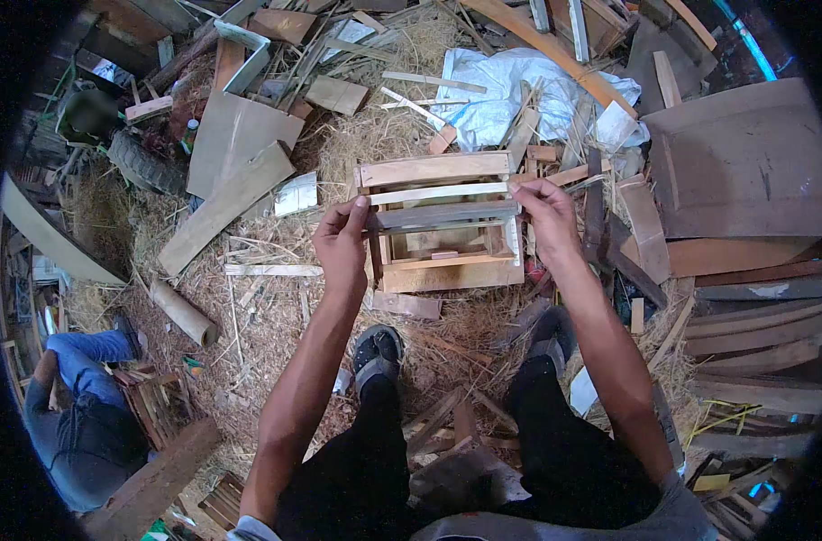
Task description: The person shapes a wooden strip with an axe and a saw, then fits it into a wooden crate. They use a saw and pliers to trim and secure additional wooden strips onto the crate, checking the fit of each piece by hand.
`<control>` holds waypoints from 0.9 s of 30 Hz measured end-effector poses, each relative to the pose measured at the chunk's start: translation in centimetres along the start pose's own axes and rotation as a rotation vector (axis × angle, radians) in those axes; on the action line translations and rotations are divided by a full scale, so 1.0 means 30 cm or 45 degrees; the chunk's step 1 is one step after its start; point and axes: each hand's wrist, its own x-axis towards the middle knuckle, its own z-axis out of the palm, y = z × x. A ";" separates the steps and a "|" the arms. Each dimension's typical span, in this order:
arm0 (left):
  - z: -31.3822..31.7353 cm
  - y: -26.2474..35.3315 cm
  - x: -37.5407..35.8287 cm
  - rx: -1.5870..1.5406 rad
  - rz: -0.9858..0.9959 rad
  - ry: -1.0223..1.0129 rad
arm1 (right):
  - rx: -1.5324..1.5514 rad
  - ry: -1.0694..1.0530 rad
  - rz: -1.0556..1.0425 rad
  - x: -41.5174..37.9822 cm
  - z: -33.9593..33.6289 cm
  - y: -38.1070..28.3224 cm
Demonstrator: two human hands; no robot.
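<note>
A small wooden crate (456,275) with slats and open gaps sits on the straw-covered floor ahead of my feet. Across it, between my two hands, runs a thin pale wooden slat (442,192). My left hand (342,242) pinches the slat's left end with thumb and fingers at the crate's left side. At the opposite end, my right hand (549,219) pinches it the same way. Just nearer to me, a darker grey slat (442,215) lies parallel across the crate. A small reddish block (444,255) shows inside the crate.
Scrap boards (235,203) lie at the left, and a crumpled white sack (510,86) behind the crate. Stacked planks (753,334) line the right side. Another person (82,424) sits at lower left beside a thick beam (154,473). A tyre (145,164) stands at upper left.
</note>
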 end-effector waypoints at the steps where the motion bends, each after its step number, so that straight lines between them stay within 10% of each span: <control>1: 0.004 0.001 -0.002 -0.018 -0.004 0.008 | 0.006 -0.002 0.006 0.002 -0.001 0.000; 27: -0.044 -0.012 -0.076 -0.052 -0.186 -0.080 | -0.159 0.014 -0.119 -0.119 -0.065 0.054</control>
